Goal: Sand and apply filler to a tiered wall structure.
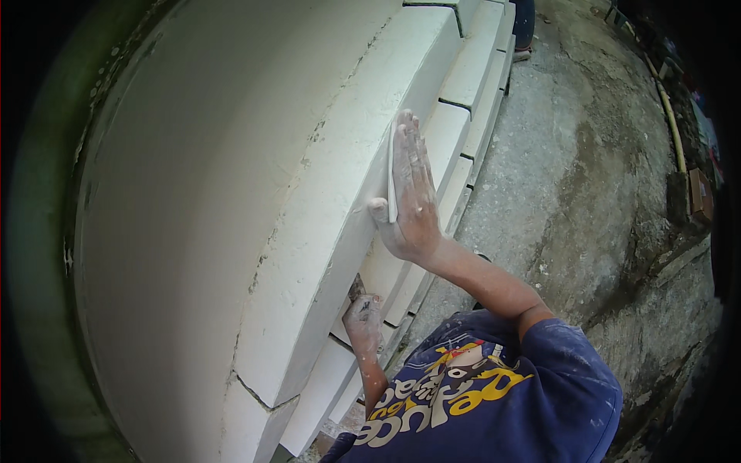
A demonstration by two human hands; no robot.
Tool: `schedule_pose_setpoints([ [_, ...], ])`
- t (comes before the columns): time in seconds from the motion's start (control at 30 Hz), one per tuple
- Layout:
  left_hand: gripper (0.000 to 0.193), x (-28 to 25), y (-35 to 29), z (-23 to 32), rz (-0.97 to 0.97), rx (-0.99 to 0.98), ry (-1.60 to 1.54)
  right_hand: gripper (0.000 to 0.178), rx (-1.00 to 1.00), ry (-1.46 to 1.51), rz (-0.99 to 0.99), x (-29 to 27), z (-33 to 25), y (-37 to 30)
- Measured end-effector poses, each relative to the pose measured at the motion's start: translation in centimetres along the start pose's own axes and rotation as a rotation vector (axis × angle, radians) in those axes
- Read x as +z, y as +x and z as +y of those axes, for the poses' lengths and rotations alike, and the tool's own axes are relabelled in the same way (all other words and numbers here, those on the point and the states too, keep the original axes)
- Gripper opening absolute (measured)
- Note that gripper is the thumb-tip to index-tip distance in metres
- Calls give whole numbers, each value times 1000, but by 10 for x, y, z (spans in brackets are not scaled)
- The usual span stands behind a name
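My right hand [415, 193], dusted white, presses lengthwise along the side of a long white stepped moulding [340, 255]. Its fingers lie straight and together, with a thin, stiff white pad [392, 174] between the palm and the moulding; the thumb grips at the pad's lower end. Lower down, near the moulding's underside, my left hand [363, 326] is closed, also powdery. A small dark grey piece [356, 288] shows just beyond its fingers; its kind and most of its shape are hidden.
Several white stepped ledges [440, 139] with dark joints run beside the moulding. A broad pale panel [193, 193] spreads to the left. On the right is a stained concrete floor [571, 154], with a pole [670, 116] and a brown box [701, 194] along its edge. A person's leg [524, 23] stands at the top.
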State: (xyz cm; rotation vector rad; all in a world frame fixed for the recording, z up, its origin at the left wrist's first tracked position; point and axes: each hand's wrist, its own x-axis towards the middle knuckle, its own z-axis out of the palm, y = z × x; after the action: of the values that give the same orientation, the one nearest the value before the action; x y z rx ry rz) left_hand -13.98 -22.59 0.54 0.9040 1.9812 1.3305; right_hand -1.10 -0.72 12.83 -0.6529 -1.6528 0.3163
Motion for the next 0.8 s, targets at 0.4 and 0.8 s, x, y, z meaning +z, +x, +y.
schedule_pose_setpoints([
  [0.4, 29, -4, 13, 25, -18, -221, -149, 57, -223, 35, -121, -26, 54, 30],
  [0.8, 25, 38, 1, 54, -168, -237, -76, 59, -298, 90, -175, -35, 89, 36],
])
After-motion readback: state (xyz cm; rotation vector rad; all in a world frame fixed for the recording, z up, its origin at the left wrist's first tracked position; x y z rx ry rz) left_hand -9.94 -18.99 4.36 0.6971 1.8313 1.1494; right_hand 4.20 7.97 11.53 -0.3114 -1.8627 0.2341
